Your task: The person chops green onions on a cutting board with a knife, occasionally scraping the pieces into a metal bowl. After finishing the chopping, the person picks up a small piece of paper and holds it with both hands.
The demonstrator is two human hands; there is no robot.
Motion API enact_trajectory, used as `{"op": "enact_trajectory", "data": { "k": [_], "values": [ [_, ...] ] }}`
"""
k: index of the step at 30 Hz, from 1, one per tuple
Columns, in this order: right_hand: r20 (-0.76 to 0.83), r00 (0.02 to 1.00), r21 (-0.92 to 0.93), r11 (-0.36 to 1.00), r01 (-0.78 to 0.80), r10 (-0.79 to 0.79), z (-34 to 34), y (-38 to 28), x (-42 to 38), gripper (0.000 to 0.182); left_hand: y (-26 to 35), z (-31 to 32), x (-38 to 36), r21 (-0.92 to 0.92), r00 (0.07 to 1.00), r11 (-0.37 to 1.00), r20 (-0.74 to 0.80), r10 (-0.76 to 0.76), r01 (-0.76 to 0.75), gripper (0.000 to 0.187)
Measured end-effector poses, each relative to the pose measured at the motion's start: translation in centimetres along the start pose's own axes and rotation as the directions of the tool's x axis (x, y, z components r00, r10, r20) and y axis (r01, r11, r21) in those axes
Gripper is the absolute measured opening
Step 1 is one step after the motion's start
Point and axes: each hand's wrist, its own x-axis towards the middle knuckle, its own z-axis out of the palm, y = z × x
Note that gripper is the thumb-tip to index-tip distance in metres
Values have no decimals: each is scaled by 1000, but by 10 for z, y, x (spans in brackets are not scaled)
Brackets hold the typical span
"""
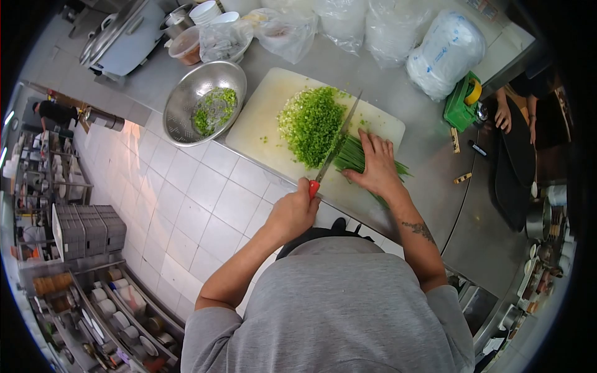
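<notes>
My left hand (294,211) is wrapped round the red handle (314,188) of a long knife. The blade (341,137) stands between a heap of chopped green onion (314,124) and a bundle of uncut green stalks (352,155). My right hand (375,163) lies on the stalks, pressing them to the white cutting board (249,133), with its fingers somewhat spread near the blade. Left of the board stands a metal colander (179,107) with chopped green pieces (214,110) inside.
Plastic bags (342,22), a wrapped bundle (444,53) and a green tape dispenser (461,102) line the counter's back. A marker (477,148) lies at the right. Another person's hand (503,118) is beside black boards (516,161). A large pot (127,40) stands at the back left.
</notes>
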Motion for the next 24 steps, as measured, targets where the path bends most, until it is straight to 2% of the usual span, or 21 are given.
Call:
{"op": "enact_trajectory", "data": {
  "k": [4, 7, 10, 13, 24],
  "values": [
    [-66, 993, -9, 995, 100, -100, 12, 1, -6, 87, -1, 1, -1, -16, 1000, 1000, -5, 9, -9, 30],
    [-78, 993, -12, 996, 84, -84, 19, -4, -12, 82, 1, 0, -1, -12, 1000, 1000, -1, 5, -6, 30],
    [-115, 991, -69, 996, 60, -68, 27, -11, -19, 85, 1, 2, -1, -4, 1000, 1000, -3, 22, -22, 30],
    [-71, 994, -71, 995, 74, -79, 23, -14, -21, 88, 6, 0, -3, -7, 1000, 1000, 3, 24, -24, 30],
    [-110, 989, -153, 985, 77, -95, 44, -10, -24, 78, 12, 8, -3, 66, 997, 997, 65, -30, 26, 31]
  ]
}}
